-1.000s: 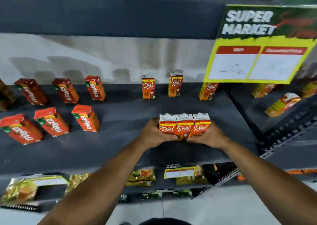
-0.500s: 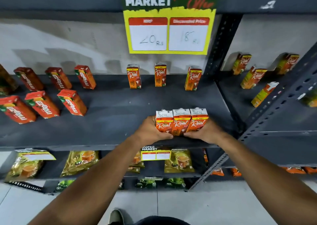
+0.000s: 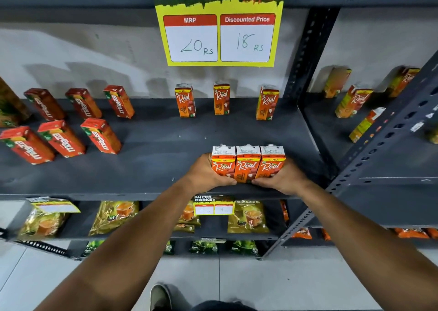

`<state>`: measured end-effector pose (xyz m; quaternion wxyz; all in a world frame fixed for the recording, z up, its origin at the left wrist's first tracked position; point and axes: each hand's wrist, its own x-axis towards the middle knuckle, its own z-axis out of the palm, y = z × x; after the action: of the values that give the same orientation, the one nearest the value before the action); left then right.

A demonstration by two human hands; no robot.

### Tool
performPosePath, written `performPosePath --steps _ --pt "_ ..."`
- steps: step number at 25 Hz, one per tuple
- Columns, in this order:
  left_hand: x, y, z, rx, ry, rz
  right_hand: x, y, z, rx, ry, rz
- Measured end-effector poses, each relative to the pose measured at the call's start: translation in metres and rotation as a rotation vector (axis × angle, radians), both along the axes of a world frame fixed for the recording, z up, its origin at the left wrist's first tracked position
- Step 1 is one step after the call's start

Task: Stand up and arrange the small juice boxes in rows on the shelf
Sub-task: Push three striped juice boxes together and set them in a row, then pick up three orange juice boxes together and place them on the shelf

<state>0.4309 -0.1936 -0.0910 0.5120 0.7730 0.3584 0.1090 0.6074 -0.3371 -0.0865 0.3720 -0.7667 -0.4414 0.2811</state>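
**Three boxes pressed together at the near shelf edge**

Your left hand and right hand squeeze three Real juice boxes between them, side by side and upright, at the near right of the dark grey shelf. Three more Real boxes stand apart along the far edge by the pale wall. Red Maaza boxes sit to the left. A yellow price sign hangs above; tea packets fill the lower shelf.
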Motion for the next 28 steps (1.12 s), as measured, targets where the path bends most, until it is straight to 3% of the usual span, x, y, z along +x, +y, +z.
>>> performPosePath --steps 7,12,14,16,20,24,26,28 --pt "-0.002 0.002 0.001 -0.008 -0.02 -0.063 0.001 -0.004 0.004 -0.025 -0.002 0.006" --pt "-0.038 0.005 0.002 -0.05 -0.141 -0.081 -0.017 -0.056 -0.004 0.254 0.08 -0.172" --pt "-0.077 0.001 0.0 0.024 -0.178 -0.008 -0.039 -0.082 -0.024 0.402 0.017 -0.277" --pt "-0.126 -0.005 -0.011 0.149 -0.226 0.119 -0.066 -0.099 -0.044 0.397 -0.008 -0.331" --pt "-0.23 -0.004 -0.041 0.269 -0.354 0.577 -0.11 -0.085 -0.064 0.159 -0.073 0.037" --pt "-0.311 0.048 -0.032 0.275 -0.421 0.968 -0.16 -0.008 -0.037 0.232 -0.139 0.384" --pt "-0.339 0.09 -0.02 0.207 -0.567 1.02 -0.188 0.046 -0.017 0.342 -0.109 0.429" --pt "-0.349 0.135 -0.005 0.194 -0.572 0.956 -0.213 0.107 0.003 0.412 -0.058 0.348"
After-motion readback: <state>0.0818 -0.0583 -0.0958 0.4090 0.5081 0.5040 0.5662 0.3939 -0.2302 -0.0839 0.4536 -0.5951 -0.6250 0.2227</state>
